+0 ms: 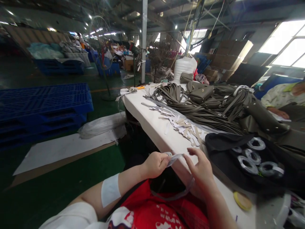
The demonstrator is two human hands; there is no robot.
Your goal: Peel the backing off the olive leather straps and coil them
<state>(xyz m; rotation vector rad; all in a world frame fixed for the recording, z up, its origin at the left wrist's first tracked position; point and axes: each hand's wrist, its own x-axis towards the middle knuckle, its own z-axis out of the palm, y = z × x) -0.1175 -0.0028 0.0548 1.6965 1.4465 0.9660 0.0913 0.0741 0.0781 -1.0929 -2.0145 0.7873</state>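
My left hand point(156, 164) is closed in a pinch on a clear plastic strip point(175, 157), part of which is bunched at the fingers. The strip stretches across to my right hand point(201, 167), where it passes behind the foremost finger; the other fingers are spread. Below that hand, a length of the same strip hangs in a loop over the red apron point(157, 206). Both hands are above the front edge of the white table point(152, 122). Several coiled clear strips point(247, 163) lie on black fabric point(221, 146) to the right.
Small paper and grey scraps point(184, 127) are scattered on the table, before a heap of dark grey straps and bags point(205, 101). A yellow tape roll point(242, 201) lies at the right. Blue pallets point(45, 105) stand left. Another person's hand point(278, 113) shows far right.
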